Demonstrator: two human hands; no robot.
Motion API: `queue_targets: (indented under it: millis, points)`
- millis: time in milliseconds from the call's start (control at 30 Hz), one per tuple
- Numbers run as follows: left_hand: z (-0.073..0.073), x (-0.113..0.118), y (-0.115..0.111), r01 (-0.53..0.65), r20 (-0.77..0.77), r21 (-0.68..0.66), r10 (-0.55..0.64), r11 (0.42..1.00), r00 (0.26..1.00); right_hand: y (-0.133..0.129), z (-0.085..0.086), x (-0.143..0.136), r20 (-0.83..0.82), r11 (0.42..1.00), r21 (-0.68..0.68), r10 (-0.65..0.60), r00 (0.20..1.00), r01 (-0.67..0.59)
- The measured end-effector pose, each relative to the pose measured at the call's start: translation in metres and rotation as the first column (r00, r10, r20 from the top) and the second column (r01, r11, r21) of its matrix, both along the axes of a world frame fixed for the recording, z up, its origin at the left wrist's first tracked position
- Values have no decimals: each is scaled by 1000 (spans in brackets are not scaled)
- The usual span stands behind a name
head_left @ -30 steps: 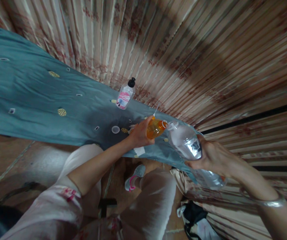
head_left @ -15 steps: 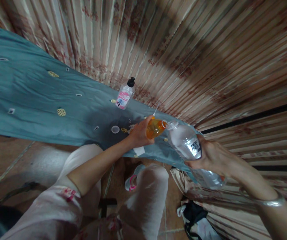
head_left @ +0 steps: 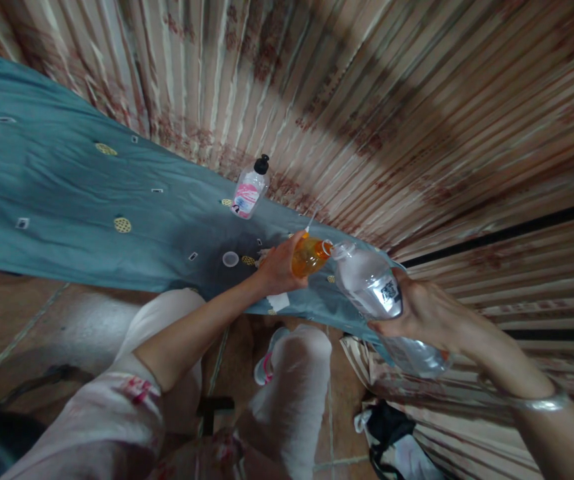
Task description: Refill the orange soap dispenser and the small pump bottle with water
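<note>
My left hand is wrapped round an orange bottle, which tilts with its mouth toward the right. In my right hand is a large clear plastic bottle, tipped so that its neck meets the orange bottle's mouth. A label with a dark square code shows on the clear bottle's side. Whether liquid runs between the two mouths I cannot tell. Behind my left hand a thin pale stick-like piece pokes up. A small round whitish cap or dish lies left of that hand.
A clear pump bottle with a black top and pink label stands on the teal cloth. White paper lies at the cloth's front edge. A pleated floral curtain hangs close behind. Dark and pale fabric lies at the lower right.
Both hands and both bottles keep nearly the same place, with only a tiny shift left. My knee and the foot below have moved slightly.
</note>
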State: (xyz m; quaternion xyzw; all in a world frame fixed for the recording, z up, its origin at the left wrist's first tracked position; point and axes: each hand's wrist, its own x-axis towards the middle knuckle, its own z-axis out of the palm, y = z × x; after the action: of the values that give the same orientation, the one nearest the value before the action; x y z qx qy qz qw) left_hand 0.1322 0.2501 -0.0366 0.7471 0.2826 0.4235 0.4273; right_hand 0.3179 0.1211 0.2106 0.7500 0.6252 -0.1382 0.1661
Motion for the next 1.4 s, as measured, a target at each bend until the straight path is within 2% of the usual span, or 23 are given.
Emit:
queue_targets:
  millis: [400,700,1400]
  points:
    - [7,-1,-3,0,-47,-34,-2,999,999,-2,-2,0,-8,1000,25,-12,1000,12]
    - [-2,1,0,-4,-4,-7,4,1000,1000,-3,-6,6,11,998,62,17,1000,-17]
    - [-2,1,0,0,-17,-24,0,1000,1000,-5,-9,10,-19,996,78,51,999,-50]
